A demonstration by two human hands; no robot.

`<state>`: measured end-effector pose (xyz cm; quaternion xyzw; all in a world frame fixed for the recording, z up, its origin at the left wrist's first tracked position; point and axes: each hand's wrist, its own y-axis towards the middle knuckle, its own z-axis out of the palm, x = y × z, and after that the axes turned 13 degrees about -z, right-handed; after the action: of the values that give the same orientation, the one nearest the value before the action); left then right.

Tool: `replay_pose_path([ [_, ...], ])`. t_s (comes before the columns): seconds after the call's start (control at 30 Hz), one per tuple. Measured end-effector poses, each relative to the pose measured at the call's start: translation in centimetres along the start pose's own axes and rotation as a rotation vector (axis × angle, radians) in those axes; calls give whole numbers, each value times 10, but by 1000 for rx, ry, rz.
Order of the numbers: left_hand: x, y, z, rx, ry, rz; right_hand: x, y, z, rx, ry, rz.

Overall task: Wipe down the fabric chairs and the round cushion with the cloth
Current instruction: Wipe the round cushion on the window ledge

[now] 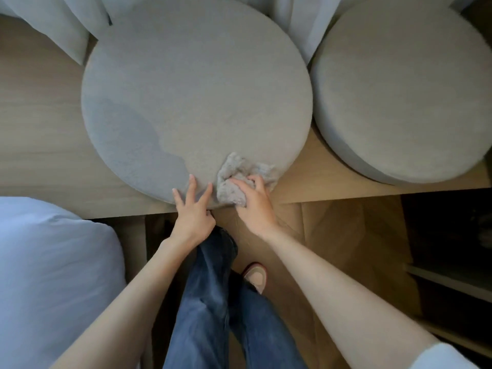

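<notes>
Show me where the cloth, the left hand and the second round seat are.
cloth [235, 166], head view, on its crumpled upper part.
left hand [193, 218], head view, on the back of the hand.
second round seat [399, 89], head view, on the middle of its top.

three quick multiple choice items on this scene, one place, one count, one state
1. Where is the cloth? A on the bed; B at the middle cushion's near edge; C on the floor.
2. How many round cushions show? A one; B two; C four.
3. The left hand: A grips the cloth; B hangs free; C spread on the cushion.
Answers: B, it lies there under the right hand; B, the middle cushion and the right cushion; C, its fingers lie straight on the fabric.
</notes>
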<state>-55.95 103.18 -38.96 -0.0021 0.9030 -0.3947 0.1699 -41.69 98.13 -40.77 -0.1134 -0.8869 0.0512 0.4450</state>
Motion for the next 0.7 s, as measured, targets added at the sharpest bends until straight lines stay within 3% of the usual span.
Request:
replay_pose_path([
  [0.07,-5,-6,0,54,28,-6,2,-21,-9,46,124,74],
  [0.17,-24,-28,-9,29,41,46,11,-47,-50,-134,258,206],
  [0.3,-77,-76,-28,-5,9,163,29,-82,-121,-320,352,213],
  [0.57,-230,-186,-69,130,10,710,82,-155,-276,-377,250,151],
  [0.7,-308,-232,-81,165,77,873,101,-194,-358,-456,233,135],
])
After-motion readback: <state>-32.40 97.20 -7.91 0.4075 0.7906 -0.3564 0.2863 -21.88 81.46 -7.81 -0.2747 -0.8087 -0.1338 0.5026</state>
